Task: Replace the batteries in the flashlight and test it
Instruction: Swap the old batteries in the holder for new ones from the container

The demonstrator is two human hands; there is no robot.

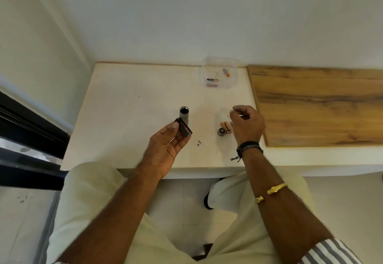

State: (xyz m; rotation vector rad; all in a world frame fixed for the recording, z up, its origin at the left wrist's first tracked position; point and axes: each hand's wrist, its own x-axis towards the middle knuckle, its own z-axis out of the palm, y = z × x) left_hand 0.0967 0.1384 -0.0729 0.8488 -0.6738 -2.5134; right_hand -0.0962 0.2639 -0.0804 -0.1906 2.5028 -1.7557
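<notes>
Worktop: white flat worktop [128, 118] carries everything; a brown wood-grain board [321, 106] lies beyond the right hand's grip, on its outer side.
Tray: clear square plastic tray [218, 72] sits well beyond both grips by the wall, holding a black-and-gold battery [212, 80] and a grey battery with an orange end [226, 71], likely the spent ones.
Flashlight: grey metal cylindrical flashlight body [184, 115] stands open end up, just beyond the left grip.
Left hand: left hand [165, 149] is palm up, thumb and fingers closed on a dark brown battery holder [184, 130], tilted.
Right hand: right hand [246, 126] hovers knuckles up with fingers curled loosely; its grip appears empty.
Fresh cells: gold-coloured small batteries [226, 127] lie together directly under the right grip, beside a round dark metal end cap [221, 131].
Step in hand: probably loading the holder. Pinch one cell at its middle, check polarity marks, and keep the holder's slots facing up.
</notes>
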